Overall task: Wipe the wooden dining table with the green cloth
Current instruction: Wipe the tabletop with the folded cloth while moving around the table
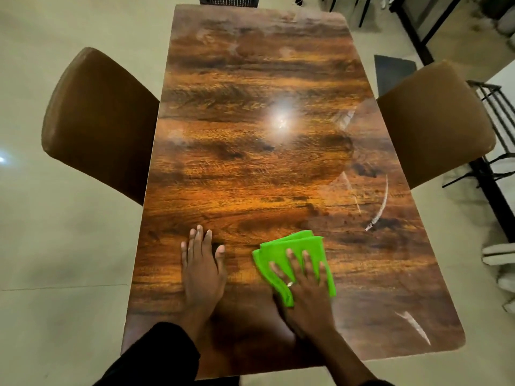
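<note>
The glossy wooden dining table (250, 168) runs away from me, its dark grain reflecting a ceiling light near the middle. A folded bright green cloth (289, 247) lies flat on the near part of the table, right of centre. My right hand (305, 288) presses flat on the cloth with fingers spread, covering its near half; a ring shows on one finger. My left hand (202, 268) rests palm down on the bare wood to the left of the cloth, fingers apart, holding nothing. Pale streaks (380, 207) mark the table's right side.
A brown padded chair (97, 121) is tucked in at the left side and another (434, 121) at the right. A dark chair (228, 0) stands at the far end. Black metal furniture frames (493, 112) and a dark mat (393, 71) lie to the right on the pale floor.
</note>
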